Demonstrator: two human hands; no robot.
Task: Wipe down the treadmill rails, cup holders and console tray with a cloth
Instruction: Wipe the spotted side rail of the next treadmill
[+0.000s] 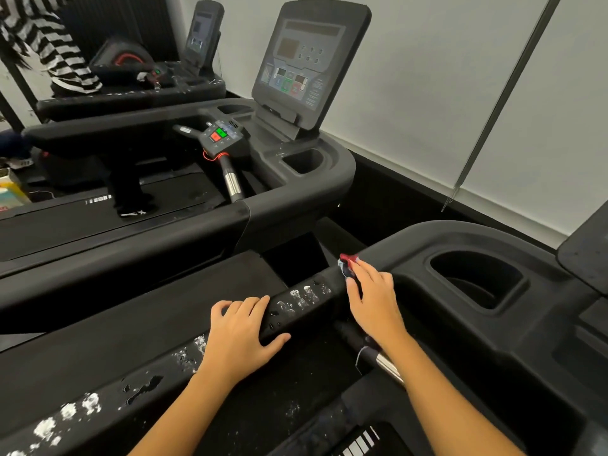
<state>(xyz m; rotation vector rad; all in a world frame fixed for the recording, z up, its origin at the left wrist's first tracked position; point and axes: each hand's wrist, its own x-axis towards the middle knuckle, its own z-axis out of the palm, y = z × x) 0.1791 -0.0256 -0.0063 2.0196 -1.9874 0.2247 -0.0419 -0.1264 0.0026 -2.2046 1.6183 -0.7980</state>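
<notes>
Crumpled red-and-dark-blue cloth (346, 264) sits on the far end of the black padded treadmill rail (297, 309), right where the rail meets the console moulding. It is pinned there under the right hand (373, 299). The fingers (353, 284) of this hand lie nearly straight and flat on the fabric, pressing it down rather than gripping it. Only a bunched corner of cloth shows past the fingertips.

The rail's long axis runs from the person's near left side up and away to that far end. White flaky marks (304, 294) speckle the rail just nearer than the cloth, between the two hands, and more white patches (67, 411) show on the rail's near end. So the dirty stretch seems to lie back along the rail from the cloth, towards the person, and a pull along the rail's length looks like the stroke that would cover it.

The left hand (237, 339) rests partway along the rail in that path. Its fingers are draped loosely over the top with the thumb spread, and it holds nothing. It would probably have to lift or slide back.

Beyond the rail's far end, to the right, is the deep black moulded cup holder (511, 291), which the cloth does not touch.
</notes>
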